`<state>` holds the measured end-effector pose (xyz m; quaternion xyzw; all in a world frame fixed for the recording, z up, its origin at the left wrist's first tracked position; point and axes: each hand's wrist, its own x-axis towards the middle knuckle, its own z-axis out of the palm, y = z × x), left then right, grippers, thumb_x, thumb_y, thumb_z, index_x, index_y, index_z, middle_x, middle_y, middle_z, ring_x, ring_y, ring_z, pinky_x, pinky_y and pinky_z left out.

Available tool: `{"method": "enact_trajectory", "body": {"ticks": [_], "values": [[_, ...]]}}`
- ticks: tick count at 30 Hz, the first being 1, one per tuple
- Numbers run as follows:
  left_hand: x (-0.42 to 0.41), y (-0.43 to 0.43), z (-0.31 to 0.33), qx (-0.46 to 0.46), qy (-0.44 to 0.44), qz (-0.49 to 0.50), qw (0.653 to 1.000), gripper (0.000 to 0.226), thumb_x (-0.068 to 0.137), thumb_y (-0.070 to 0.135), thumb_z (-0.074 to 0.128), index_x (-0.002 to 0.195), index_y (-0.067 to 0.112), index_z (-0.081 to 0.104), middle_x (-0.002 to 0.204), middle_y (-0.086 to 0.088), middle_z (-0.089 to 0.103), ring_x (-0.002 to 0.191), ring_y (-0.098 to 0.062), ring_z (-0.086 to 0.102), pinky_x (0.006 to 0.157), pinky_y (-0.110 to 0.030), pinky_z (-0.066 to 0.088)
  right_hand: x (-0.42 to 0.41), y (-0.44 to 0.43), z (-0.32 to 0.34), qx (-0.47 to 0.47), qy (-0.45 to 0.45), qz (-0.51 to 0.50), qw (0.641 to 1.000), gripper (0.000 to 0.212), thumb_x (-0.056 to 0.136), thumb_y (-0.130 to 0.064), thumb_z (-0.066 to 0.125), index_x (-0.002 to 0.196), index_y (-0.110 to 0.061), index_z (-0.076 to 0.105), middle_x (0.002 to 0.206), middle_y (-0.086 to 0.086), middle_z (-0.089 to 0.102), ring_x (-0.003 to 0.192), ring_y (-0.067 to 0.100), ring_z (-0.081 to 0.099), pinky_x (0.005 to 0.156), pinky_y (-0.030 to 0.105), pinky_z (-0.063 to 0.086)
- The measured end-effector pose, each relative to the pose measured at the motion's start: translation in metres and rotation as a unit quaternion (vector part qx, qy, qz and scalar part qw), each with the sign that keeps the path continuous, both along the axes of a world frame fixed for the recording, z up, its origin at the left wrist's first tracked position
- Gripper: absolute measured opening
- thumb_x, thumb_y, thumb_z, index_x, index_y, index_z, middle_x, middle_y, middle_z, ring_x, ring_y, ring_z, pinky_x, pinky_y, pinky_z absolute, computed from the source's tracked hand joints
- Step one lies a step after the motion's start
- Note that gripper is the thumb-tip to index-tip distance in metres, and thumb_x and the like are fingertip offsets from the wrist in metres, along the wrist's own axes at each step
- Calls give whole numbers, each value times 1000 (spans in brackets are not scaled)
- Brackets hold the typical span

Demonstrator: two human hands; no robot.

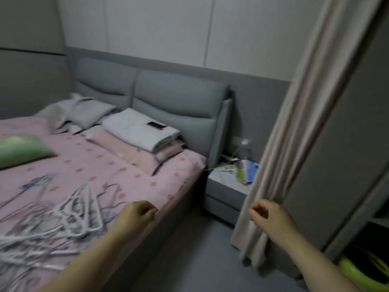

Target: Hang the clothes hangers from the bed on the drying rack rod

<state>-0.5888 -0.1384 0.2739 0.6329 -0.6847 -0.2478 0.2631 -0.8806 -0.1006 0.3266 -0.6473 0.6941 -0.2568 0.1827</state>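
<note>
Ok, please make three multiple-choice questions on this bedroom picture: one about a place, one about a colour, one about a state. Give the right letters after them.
1. Where does the pile of hangers lie?
A. on the floor
B. on the bed
C. on the nightstand

2. What colour is the pillow at the left edge?
A. green
B. red
C. black

3. What does the left hand hold?
A. a hanger
B. a phone
C. nothing

Answers:
1 B: the pile rests on the near part of the bed.
2 A: the pillow is plainly green.
3 C: its fingers are curled with nothing in them, and it is to the right of the pile.
</note>
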Motion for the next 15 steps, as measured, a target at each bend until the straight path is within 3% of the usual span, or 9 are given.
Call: {"method": "enact_trajectory", "body": {"ticks": [2,6,8,13,15], "values": [[49,-9,-28,31,-12,53,998,15,91,16,52,86,20,66,72,8,62,88,-21,65,71,-24,42,47,-34,-25,37,8,38,999,36,87,-13,59,59,-31,46,63,-10,54,66,12,52,69,27,42],[123,-21,-82,84,-23,154,984,21,92,20,52,103,11,68,101,-8,69,96,-24,62,67,-24,36,130,-91,-75,112,17,121,986,21,88,-13,57,72,-26,51,79,-2,59,79,15,56,70,23,41],[151,-27,-107,114,-28,194,974,23,93,21,50,105,10,66,105,-8,67,98,-23,61,66,-23,32,166,-119,-100,143,20,162,976,13,89,-13,55,81,-24,52,84,-2,58,82,13,55,71,21,42],[212,-43,-161,199,-23,311,929,27,95,19,45,117,13,60,120,-6,62,108,-20,58,77,-22,40,257,-197,-161,212,25,247,945,15,91,-15,52,80,-26,51,87,-4,58,78,3,53,62,9,40],[232,-46,-178,219,-22,354,909,29,95,17,44,120,13,58,126,-6,58,114,-21,55,88,-25,42,294,-226,-187,242,33,272,931,9,91,-16,51,89,-22,59,98,0,62,87,8,57,74,15,46]]}}
